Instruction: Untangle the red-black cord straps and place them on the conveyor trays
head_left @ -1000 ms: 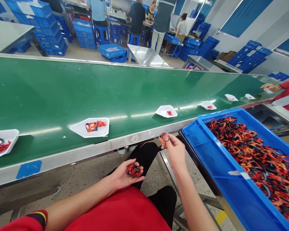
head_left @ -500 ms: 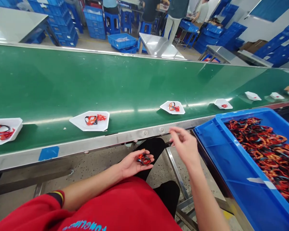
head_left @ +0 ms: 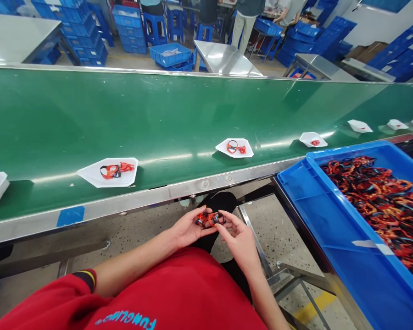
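Low in front of my red shirt, my left hand [head_left: 188, 228] cups several red and black banded pieces [head_left: 201, 220] in its palm. My right hand [head_left: 238, 233] meets it from the right and pinches one red and black piece [head_left: 214, 218] between thumb and fingers. On the green belt [head_left: 179, 110] beyond, a white pointed tray [head_left: 89, 173] holds a red and black band and a red bundle. Another white tray [head_left: 245, 153] further right holds similar items. A blue bin [head_left: 333, 195] at the right is filled with red and black pieces.
The belt's metal edge [head_left: 165, 189] runs between my hands and the trays. More white trays [head_left: 306, 139] stand along the belt to the right, and one is cut off at the left. Metal table legs are beneath my right arm. Across the belt are tables, blue crates and people.
My right hand has moved left and down to my left hand and taken hold of a piece there. The white trays have shifted left along the belt.
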### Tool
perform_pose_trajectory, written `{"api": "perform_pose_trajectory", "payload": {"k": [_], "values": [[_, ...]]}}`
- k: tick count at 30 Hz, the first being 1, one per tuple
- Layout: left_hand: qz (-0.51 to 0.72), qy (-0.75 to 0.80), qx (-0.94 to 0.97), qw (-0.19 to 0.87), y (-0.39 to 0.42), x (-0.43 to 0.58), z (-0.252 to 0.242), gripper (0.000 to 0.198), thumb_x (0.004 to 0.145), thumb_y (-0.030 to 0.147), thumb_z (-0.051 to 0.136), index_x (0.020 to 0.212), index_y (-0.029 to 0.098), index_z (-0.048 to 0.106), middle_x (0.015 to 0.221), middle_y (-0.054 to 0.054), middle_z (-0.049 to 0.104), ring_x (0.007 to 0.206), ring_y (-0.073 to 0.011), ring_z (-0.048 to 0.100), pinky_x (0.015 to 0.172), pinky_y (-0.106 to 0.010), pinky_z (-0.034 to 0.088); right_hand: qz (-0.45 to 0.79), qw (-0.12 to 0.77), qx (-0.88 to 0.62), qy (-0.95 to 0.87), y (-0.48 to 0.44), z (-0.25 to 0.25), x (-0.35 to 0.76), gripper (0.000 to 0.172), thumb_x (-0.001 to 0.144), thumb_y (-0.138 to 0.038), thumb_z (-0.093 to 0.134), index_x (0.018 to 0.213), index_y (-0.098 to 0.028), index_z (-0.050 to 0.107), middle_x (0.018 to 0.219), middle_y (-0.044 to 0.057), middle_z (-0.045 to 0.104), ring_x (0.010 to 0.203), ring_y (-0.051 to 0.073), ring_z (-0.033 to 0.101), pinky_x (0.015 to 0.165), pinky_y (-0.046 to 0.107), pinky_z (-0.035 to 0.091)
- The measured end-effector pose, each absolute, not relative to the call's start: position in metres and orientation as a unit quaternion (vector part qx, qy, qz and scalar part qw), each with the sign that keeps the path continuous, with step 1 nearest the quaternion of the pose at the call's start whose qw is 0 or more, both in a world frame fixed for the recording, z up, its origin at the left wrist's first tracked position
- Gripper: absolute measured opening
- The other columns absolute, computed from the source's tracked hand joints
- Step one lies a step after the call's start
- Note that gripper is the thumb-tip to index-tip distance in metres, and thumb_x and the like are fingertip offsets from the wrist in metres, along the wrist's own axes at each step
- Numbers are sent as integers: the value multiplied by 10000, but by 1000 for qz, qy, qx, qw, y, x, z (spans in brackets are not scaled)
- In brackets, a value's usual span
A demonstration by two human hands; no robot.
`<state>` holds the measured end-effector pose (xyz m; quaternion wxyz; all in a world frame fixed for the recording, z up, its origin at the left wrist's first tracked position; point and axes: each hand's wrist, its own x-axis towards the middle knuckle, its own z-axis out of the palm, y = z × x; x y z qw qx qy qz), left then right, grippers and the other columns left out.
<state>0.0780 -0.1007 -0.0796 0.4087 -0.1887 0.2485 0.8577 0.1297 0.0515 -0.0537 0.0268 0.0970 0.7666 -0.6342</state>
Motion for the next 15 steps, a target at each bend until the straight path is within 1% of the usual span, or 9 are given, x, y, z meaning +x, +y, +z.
{"api": "perform_pose_trajectory", "payload": {"k": [2,5,8,11,15], "values": [[848,267,-186,419,-102,78,-81,140,844,255,562,837,128,622,854,-60,662,798,-141,641,805,-318,546,-700,50,151,696,54,-55,131,412,728,-354,697,1104,-198,632,942,53,652,716,122,588,509,191,492],[831,302,-170,435,-103,81,-81,143,810,274,621,825,132,627,798,-35,636,708,-105,623,652,-224,553,-760,57,190,619,56,-56,133,396,706,-338,730,1070,-201,658,910,37,662,687,89,565,504,155,474],[820,339,-137,441,-102,85,-77,178,774,294,668,837,131,635,743,-13,592,618,-78,572,534,-179,526,-795,55,211,566,56,-57,134,374,696,-318,748,1045,-203,674,904,24,665,651,59,540,505,132,471],[814,364,-106,440,-101,87,-73,186,739,289,704,824,138,635,713,9,544,576,-60,521,483,-159,498,-822,57,229,518,57,-58,134,339,685,-308,762,995,-190,694,863,10,667,605,38,522,494,113,476],[811,383,-95,432,-100,88,-71,201,723,296,719,845,162,633,702,25,514,566,-47,492,469,-138,470,-853,77,245,455,56,-58,133,305,687,-299,763,960,-176,704,822,-7,665,569,21,527,483,84,483]]}}
